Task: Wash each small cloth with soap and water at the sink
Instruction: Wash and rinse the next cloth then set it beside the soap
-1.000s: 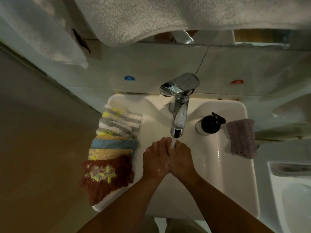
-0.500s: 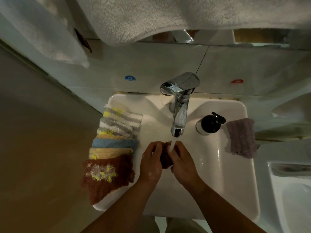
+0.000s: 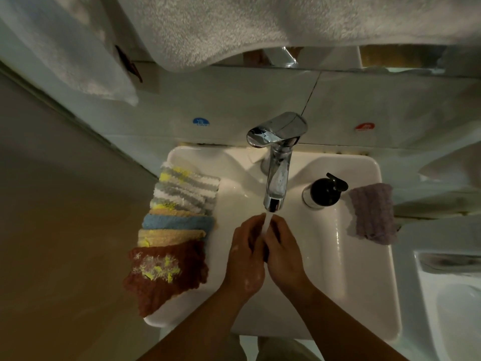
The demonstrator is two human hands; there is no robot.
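Hands closed up since half a second ago: left hand [image 3: 246,259] and right hand [image 3: 282,252] sit pressed together, fingers curled round the dark cloth [image 3: 265,254], of which only a sliver shows between them. They're held right under the tap [image 3: 277,162] so the water [image 3: 267,225] lands on the cloth; looks like rub-and-rinse, with suds flecks on the left hand. Cloth pile [image 3: 182,204] is fanned along the left edge of the sink [image 3: 374,295], brown cloth [image 3: 166,269] nearest; likely the queue. Purple cloth [image 3: 372,213] hangs over the right edge beside the soap bottle [image 3: 324,192], probably done. Tiled wall behind, towel [image 3: 234,27] overhead, second basin [image 3: 455,295] right. Dim light.
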